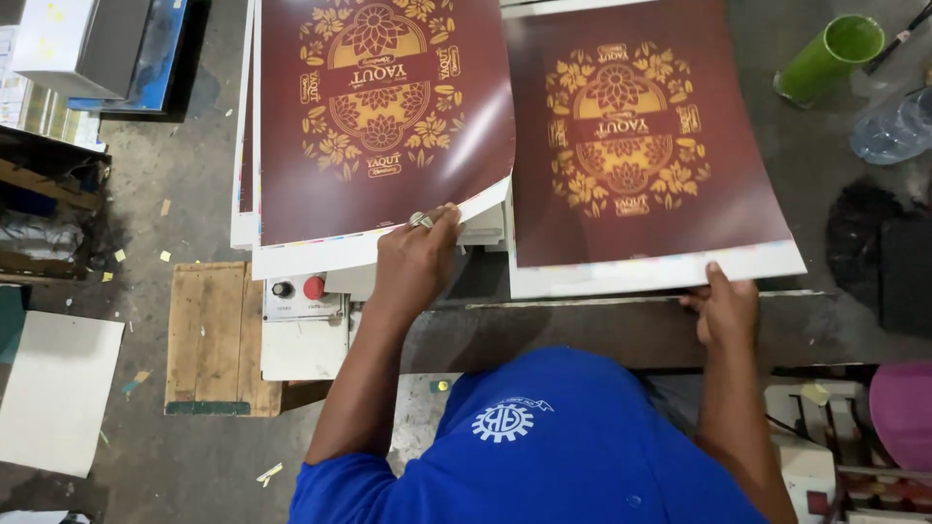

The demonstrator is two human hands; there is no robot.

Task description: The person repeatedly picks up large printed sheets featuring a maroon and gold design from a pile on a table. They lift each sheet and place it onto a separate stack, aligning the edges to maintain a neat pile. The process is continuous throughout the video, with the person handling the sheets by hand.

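A: Left hand [416, 254]?

B: Closed on the near edge of a maroon printed sheet [379, 116], fingers curled over the edge, ring on one finger. That sheet bows upward from the grip and lies on top of a stack of sheets [291, 254], whose white margins show below and to the left.

A: Right hand [723, 306]?

B: Pinching the near white margin of a second printed sheet [641, 146], thumb on top. Same maroon colour with a gold flower pattern. This sheet lies flatter, slightly tilted, out ahead of the hand.

A: How do the two sheets sit against each other?

B: Side by side, the left one's right edge overlapping the second sheet's left edge. Each runs away from its hand, towards the top of the view.

A: What is beneath?

B: A dark bench [621, 330] edge just under the right hand. Under the left wrist, a white control box [303, 315] with a red button [314, 287] and a black knob.

A: Around it?

B: Wooden pallet [209, 335] on the floor to the left, white board [58, 388] further left. Green cup [828, 56] and a clear plastic bottle [893, 126] far right, well apart from the hands.
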